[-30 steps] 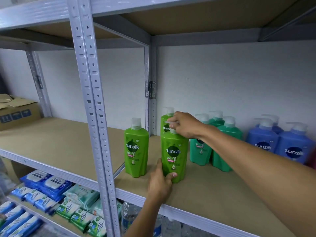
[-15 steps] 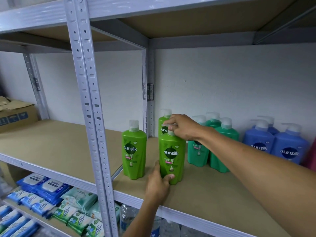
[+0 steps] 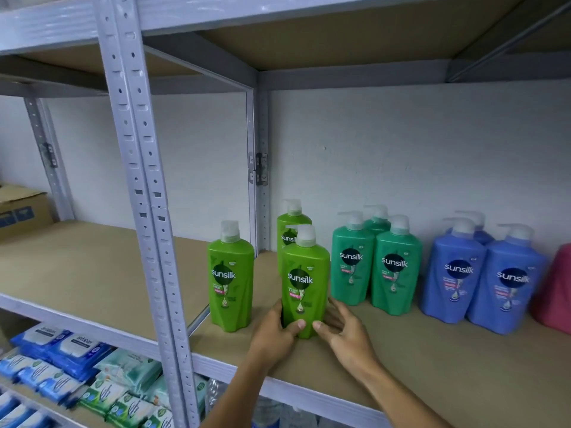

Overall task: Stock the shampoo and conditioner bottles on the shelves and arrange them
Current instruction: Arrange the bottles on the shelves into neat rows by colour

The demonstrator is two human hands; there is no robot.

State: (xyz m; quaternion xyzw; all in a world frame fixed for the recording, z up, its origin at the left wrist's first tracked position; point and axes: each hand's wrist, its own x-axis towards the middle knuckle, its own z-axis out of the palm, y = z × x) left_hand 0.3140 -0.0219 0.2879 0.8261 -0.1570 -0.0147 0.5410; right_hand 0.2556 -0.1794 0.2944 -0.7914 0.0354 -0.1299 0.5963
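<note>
You can read "sunsilk" on the near light-green bottle (image 3: 304, 282), the light-green bottle left of it (image 3: 230, 278), both front teal bottles (image 3: 352, 264) and both front blue bottles (image 3: 457, 273). Lower left, the blue wipe packs (image 3: 78, 347) read "antabax"; the smaller print is illegible.

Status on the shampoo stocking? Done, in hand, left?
Done: teal bottles and blue bottles stand grouped, labels forward. In hand: the left hand and right hand grip the base of the front light green bottle, another close behind it. Left: a third light green bottle stands apart by the post, and the shelf board has bare space.
</note>
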